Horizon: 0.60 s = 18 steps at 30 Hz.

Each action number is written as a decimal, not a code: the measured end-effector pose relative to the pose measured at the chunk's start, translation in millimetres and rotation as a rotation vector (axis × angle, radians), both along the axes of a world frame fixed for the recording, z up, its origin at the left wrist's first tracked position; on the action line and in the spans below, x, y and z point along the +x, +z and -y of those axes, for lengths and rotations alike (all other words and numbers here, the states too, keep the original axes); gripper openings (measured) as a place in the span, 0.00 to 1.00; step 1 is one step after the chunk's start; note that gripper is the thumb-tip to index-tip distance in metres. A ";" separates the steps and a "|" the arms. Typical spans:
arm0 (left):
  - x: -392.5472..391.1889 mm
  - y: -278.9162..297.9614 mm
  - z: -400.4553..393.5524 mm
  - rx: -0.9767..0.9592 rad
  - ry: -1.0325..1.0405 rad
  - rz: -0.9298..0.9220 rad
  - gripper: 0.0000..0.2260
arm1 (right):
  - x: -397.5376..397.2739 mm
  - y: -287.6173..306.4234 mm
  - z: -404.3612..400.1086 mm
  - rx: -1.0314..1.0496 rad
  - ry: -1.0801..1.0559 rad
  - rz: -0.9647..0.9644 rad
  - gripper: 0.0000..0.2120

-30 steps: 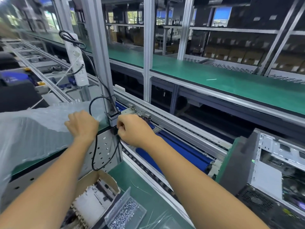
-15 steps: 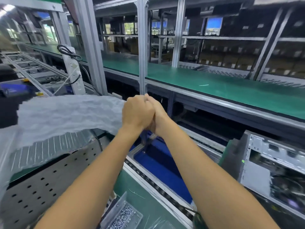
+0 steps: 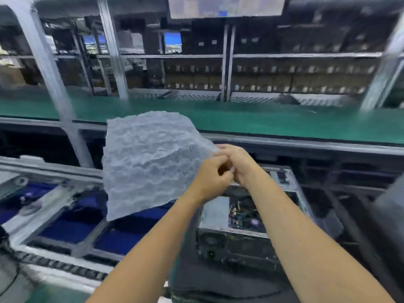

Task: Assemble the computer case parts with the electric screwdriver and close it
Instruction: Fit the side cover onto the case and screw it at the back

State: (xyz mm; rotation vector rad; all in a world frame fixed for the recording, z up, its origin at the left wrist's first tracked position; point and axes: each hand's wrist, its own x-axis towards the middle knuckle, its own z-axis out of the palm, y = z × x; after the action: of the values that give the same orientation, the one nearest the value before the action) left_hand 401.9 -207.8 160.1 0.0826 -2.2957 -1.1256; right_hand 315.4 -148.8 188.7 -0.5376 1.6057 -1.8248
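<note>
A translucent bubble-wrap bag hangs in the air in front of me, held up at its right edge. My left hand and my right hand meet at that edge, and both pinch the plastic between curled fingers. Below my hands an open computer case lies on its side, its boards and cables showing and its rear panel facing me. No electric screwdriver is in view. The frame is blurred by motion.
A conveyor with blue panels runs on the left behind a roller rail. A long green bench crosses the back, with aluminium posts rising from it. A dark panel stands at the right edge.
My view has swung right, from the left bench to the open case. Both hands pulled the bubble-wrap bag off the left bench, lifted it and carried it right over the case.
</note>
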 end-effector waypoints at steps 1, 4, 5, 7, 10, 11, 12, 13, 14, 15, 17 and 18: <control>-15.5 -5.2 -13.9 -0.011 -0.071 0.027 0.06 | -18.4 -5.3 -19.4 0.061 -0.077 -0.062 0.13; -60.9 -21.0 -45.1 -0.064 -0.093 0.047 0.08 | -64.3 -25.6 -73.9 0.271 -0.261 -0.266 0.11; -74.2 -25.6 -51.4 -0.076 -0.043 0.026 0.07 | -75.1 -33.8 -89.7 0.348 -0.308 -0.320 0.09; -96.8 -38.7 -54.9 -0.129 0.112 0.008 0.04 | -93.4 -54.7 -114.8 0.495 -0.379 -0.407 0.07; -115.5 -70.3 -44.7 -0.406 0.402 0.213 0.12 | -109.4 -89.2 -139.6 0.658 -0.457 -0.433 0.04; -117.8 -82.7 -41.5 -0.452 0.436 0.351 0.15 | -111.9 -99.9 -144.3 0.691 -0.462 -0.437 0.04; -119.8 -95.0 -40.1 -0.457 0.426 0.489 0.19 | -113.7 -109.1 -146.7 0.720 -0.458 -0.458 0.06; -121.0 -107.0 -39.8 -0.437 0.390 0.612 0.22 | -115.1 -117.1 -147.7 0.758 -0.446 -0.501 0.07; -122.5 -118.7 -40.0 -0.412 0.340 0.714 0.25 | -116.9 -124.7 -146.8 0.815 -0.426 -0.562 0.07; -124.2 -129.4 -40.3 -0.414 0.292 0.798 0.27 | -118.3 -130.9 -144.8 0.891 -0.398 -0.629 0.09; -127.8 -146.9 -41.4 -0.516 0.237 0.902 0.31 | -119.1 -141.9 -139.0 1.050 -0.319 -0.747 0.19; -130.7 -152.4 -41.7 -0.578 0.221 0.918 0.32 | -119.3 -146.6 -136.0 1.107 -0.271 -0.789 0.23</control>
State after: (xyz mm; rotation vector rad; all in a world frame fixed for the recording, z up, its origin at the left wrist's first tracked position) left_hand 271.2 -166.1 7.7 0.7313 -3.2037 -0.2609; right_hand 196.2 -12.7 42.1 -0.5203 2.9575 -0.5755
